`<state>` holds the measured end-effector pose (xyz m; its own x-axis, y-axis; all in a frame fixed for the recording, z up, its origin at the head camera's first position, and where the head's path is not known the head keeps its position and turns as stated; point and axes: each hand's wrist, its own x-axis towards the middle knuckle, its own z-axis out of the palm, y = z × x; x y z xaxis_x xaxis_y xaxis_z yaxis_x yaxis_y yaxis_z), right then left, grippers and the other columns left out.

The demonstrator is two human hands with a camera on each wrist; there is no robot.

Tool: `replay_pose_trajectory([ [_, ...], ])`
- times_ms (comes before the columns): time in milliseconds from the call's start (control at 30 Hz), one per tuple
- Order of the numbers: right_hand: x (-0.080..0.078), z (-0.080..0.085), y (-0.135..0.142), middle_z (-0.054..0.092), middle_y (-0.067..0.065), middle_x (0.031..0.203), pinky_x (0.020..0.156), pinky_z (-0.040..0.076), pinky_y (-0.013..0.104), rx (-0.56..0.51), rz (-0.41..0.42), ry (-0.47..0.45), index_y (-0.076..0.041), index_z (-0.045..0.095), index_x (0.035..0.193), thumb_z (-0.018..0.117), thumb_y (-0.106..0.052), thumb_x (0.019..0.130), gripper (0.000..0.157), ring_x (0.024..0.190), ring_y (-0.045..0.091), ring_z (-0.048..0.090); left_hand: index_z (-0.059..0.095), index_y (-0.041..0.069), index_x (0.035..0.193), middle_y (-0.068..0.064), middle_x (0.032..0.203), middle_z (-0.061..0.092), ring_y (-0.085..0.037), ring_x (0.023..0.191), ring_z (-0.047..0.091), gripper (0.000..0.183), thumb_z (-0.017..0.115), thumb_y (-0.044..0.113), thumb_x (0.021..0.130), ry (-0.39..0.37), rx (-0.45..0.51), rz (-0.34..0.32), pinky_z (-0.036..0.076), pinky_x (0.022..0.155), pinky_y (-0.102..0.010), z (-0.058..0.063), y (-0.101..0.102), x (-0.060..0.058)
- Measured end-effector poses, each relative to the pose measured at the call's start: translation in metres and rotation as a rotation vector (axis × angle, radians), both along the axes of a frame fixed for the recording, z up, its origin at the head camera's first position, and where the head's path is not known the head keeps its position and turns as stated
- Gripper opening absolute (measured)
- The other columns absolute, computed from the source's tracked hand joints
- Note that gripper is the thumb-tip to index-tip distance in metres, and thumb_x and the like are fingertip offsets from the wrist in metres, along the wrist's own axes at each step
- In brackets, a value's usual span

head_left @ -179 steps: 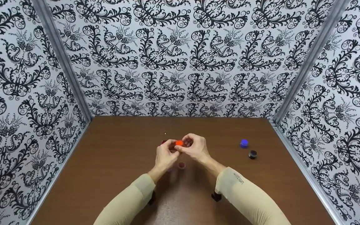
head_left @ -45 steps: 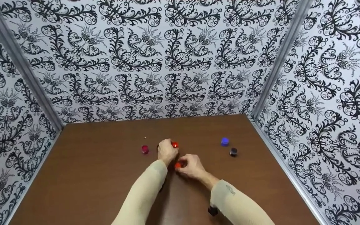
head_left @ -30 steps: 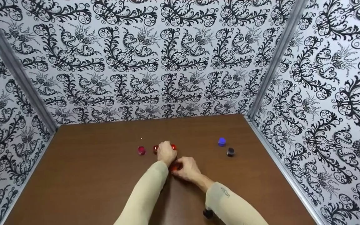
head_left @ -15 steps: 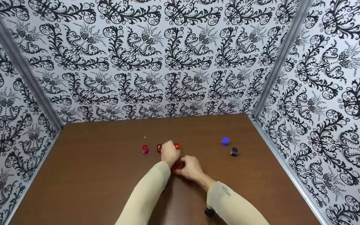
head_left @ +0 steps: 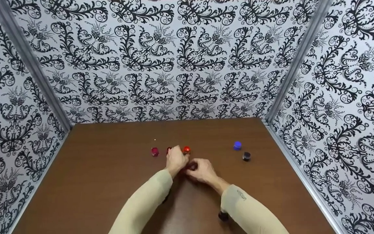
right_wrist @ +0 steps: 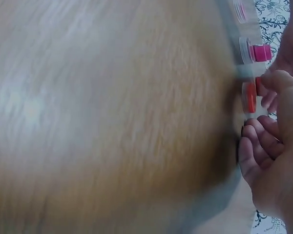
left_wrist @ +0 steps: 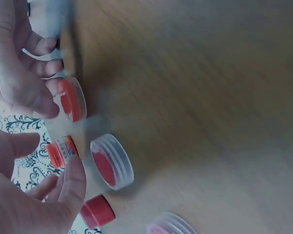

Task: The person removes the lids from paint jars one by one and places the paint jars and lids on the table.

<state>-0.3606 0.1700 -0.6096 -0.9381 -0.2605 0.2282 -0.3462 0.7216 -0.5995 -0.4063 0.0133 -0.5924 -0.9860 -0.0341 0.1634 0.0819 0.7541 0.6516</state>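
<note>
In the head view my left hand [head_left: 177, 160] reaches down at the middle of the table, between a dark red pot [head_left: 169, 150] and an orange-lidded pot [head_left: 186, 149]. The left wrist view shows that hand's thumb and fingers spread apart, near a labelled orange paint pot [left_wrist: 63, 151]. My right hand [head_left: 203, 170] is close beside it. Its thumb and finger pinch the edge of a small round clear tub with orange contents [left_wrist: 74, 100]. Another clear tub with red contents [left_wrist: 112, 162] sits nearby, next to a red-lidded pot [left_wrist: 97, 212].
A crimson pot [head_left: 155, 151] stands left of the hands. Farther right are a blue pot [head_left: 237, 145] and a black one [head_left: 246, 156]. Patterned walls enclose the brown table [head_left: 109, 169]. A further clear tub with pink contents [left_wrist: 171, 225] lies near the others.
Six seconds ago both hands held an orange piece together above the table. Since then they have parted and lowered. Lately the right hand has edged toward the left, and its orange tub is now hidden overhead.
</note>
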Motion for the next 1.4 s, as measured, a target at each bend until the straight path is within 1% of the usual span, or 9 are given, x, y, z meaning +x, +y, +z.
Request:
replay_pose_trajectory([
  [100, -0.002, 0.000, 0.006, 0.084, 0.009, 0.096, 0.080, 0.061, 0.034, 0.003, -0.004, 0.009, -0.005, 0.084, 0.106, 0.084, -0.026, 0.089, 0.026, 0.088, 0.021, 0.077, 0.077, 0.000, 0.114, -0.020, 0.114, 0.082, -0.045, 0.113, 0.079, 0.035, 0.088, 0.028, 0.096, -0.007, -0.030, -0.050, 0.064, 0.102, -0.057, 0.000, -0.007, 0.007],
  [267, -0.002, 0.002, 0.019, 0.084, 0.007, 0.093, 0.078, 0.061, 0.033, 0.003, -0.049, 0.002, -0.006, 0.084, 0.105, 0.083, -0.025, 0.090, 0.025, 0.085, 0.016, 0.076, 0.079, 0.003, 0.126, -0.015, 0.118, 0.084, -0.038, 0.111, 0.080, 0.039, 0.086, 0.029, 0.098, -0.046, -0.032, -0.162, 0.064, 0.102, -0.055, 0.004, -0.018, 0.023],
  [400, -0.003, 0.007, 0.032, 0.085, 0.007, 0.095, 0.080, 0.063, 0.037, -0.015, -0.092, -0.006, -0.005, 0.083, 0.106, 0.086, -0.023, 0.090, 0.024, 0.085, 0.018, 0.078, 0.080, 0.005, 0.125, -0.013, 0.116, 0.084, -0.034, 0.106, 0.079, 0.037, 0.085, 0.031, 0.099, -0.072, -0.043, -0.229, 0.064, 0.099, -0.054, 0.008, -0.021, 0.034],
  [500, -0.005, 0.009, 0.041, 0.086, 0.007, 0.095, 0.083, 0.064, 0.040, -0.009, -0.138, -0.009, -0.005, 0.083, 0.105, 0.088, -0.023, 0.089, 0.025, 0.086, 0.019, 0.079, 0.081, 0.005, 0.123, -0.012, 0.114, 0.085, -0.032, 0.103, 0.079, 0.037, 0.085, 0.032, 0.099, -0.066, -0.068, -0.268, 0.064, 0.096, -0.054, 0.010, -0.022, 0.038],
  [700, -0.010, 0.014, 0.061, 0.086, 0.007, 0.095, 0.084, 0.064, 0.043, 0.023, -0.209, 0.010, -0.004, 0.083, 0.106, 0.090, -0.023, 0.088, 0.027, 0.085, 0.021, 0.078, 0.082, 0.005, 0.114, -0.012, 0.108, 0.085, -0.034, 0.099, 0.080, 0.034, 0.087, 0.032, 0.096, -0.004, -0.116, -0.311, 0.065, 0.091, -0.054, 0.012, -0.019, 0.044],
  [833, -0.010, 0.019, 0.075, 0.085, 0.010, 0.100, 0.090, 0.065, 0.047, 0.019, -0.257, -0.015, -0.002, 0.082, 0.111, 0.091, -0.023, 0.089, 0.031, 0.090, 0.023, 0.079, 0.082, 0.004, 0.113, -0.014, 0.108, 0.085, -0.035, 0.098, 0.081, 0.035, 0.087, 0.034, 0.096, 0.016, -0.124, -0.340, 0.065, 0.090, -0.054, 0.014, -0.016, 0.051],
  [933, -0.010, 0.024, 0.087, 0.085, 0.013, 0.105, 0.093, 0.065, 0.051, 0.017, -0.285, -0.020, 0.000, 0.080, 0.115, 0.092, -0.023, 0.090, 0.036, 0.095, 0.027, 0.080, 0.083, 0.005, 0.113, -0.012, 0.107, 0.086, -0.034, 0.099, 0.081, 0.034, 0.087, 0.035, 0.096, 0.010, -0.125, -0.352, 0.066, 0.091, -0.053, 0.014, -0.013, 0.054],
  [1167, -0.013, 0.039, 0.117, 0.084, 0.019, 0.112, 0.100, 0.064, 0.056, 0.038, -0.334, 0.018, 0.001, 0.079, 0.121, 0.091, -0.026, 0.091, 0.042, 0.106, 0.037, 0.081, 0.083, 0.007, 0.113, -0.008, 0.104, 0.086, -0.029, 0.097, 0.081, 0.033, 0.087, 0.036, 0.096, -0.002, -0.108, -0.378, 0.065, 0.090, -0.050, 0.012, -0.010, 0.061],
  [1400, -0.013, 0.042, 0.151, 0.084, 0.018, 0.113, 0.102, 0.060, 0.059, 0.080, -0.377, 0.049, -0.001, 0.080, 0.121, 0.090, -0.029, 0.090, 0.043, 0.108, 0.040, 0.078, 0.083, 0.007, 0.116, -0.009, 0.109, 0.087, -0.028, 0.101, 0.082, 0.032, 0.086, 0.033, 0.098, 0.023, -0.103, -0.440, 0.067, 0.091, -0.049, 0.012, -0.002, 0.070],
])
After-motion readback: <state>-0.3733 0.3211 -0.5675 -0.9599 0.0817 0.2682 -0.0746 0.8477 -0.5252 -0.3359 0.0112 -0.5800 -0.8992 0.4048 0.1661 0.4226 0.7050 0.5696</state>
